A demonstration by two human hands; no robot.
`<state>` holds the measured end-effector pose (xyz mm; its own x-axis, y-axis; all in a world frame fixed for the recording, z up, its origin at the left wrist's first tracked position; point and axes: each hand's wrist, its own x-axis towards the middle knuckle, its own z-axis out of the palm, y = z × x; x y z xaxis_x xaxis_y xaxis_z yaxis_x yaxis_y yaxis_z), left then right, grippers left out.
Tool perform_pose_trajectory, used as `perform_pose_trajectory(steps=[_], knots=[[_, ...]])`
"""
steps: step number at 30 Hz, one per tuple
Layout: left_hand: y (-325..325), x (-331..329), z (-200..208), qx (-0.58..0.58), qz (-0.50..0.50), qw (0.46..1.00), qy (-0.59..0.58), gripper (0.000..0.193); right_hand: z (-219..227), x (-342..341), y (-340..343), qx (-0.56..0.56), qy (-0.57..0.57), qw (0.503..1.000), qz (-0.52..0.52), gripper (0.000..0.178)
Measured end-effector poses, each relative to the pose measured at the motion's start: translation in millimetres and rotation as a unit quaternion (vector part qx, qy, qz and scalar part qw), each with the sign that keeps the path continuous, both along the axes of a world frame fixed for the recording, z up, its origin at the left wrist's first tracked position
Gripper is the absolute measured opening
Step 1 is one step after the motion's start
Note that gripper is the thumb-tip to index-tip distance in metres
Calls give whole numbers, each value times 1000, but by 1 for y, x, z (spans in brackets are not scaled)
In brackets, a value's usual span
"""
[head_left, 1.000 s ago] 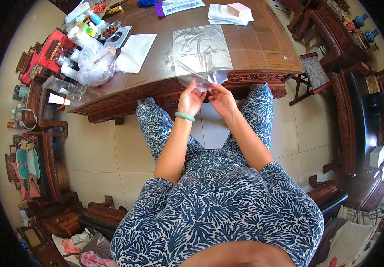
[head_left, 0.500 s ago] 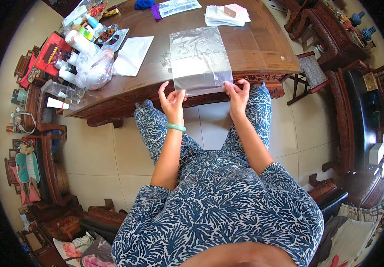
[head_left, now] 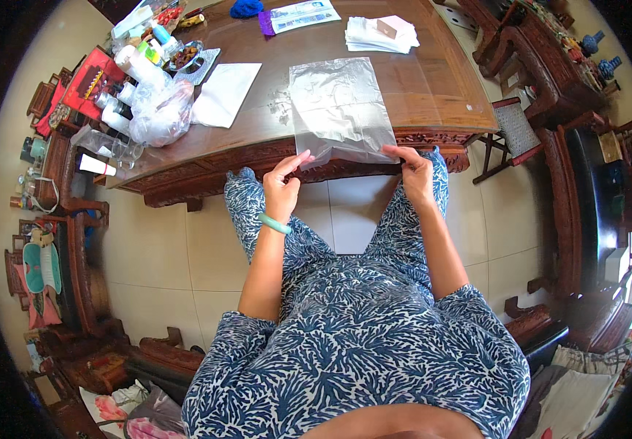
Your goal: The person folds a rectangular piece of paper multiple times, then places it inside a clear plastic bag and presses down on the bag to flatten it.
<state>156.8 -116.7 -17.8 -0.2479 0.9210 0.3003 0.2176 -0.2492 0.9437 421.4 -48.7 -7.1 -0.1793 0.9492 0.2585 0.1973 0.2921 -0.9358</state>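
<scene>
A clear plastic bag [head_left: 341,99] lies flat on the glossy wooden table [head_left: 257,157], its near end hanging over the front edge. My left hand [head_left: 283,186], with a green bangle on the wrist, pinches the bag's near left corner. At the near right corner, my right hand [head_left: 414,172] grips the plastic between thumb and forefinger. The near edge is drawn out between both hands and sags a little in the middle.
On the left stand a knotted plastic bag [head_left: 161,113], several bottles, a white tube [head_left: 97,165] and a white paper sheet [head_left: 226,94]. Farther back are a stack of white sheets [head_left: 382,35], a purple-ended packet [head_left: 297,16] and a blue bundle [head_left: 246,8]. A stool [head_left: 515,128] stands at right.
My hands have moved apart to the bag's near corners, the left one turning inward. The near edge is spread wider than before. The view has shifted slightly.
</scene>
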Motion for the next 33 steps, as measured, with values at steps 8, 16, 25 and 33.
perform_pose_trajectory(steps=[8, 16, 25, 33], knots=[[0, 6, -1, 81, 110, 983, 126, 32, 0, 2, 1, 64, -38, 997, -28, 21], [-2, 11, 19, 152, 150, 939, 269, 15, 19, 5, -10, 115, -105, 985, -68, 16], [0, 5, 43, 162, 3, 937, 311, 8, 53, 20, -7, 162, -133, 978, 1, 8], [6, 4, 64, 141, -53, 969, 196, 7, 82, 19, 1, 128, -53, 989, 59, 7]])
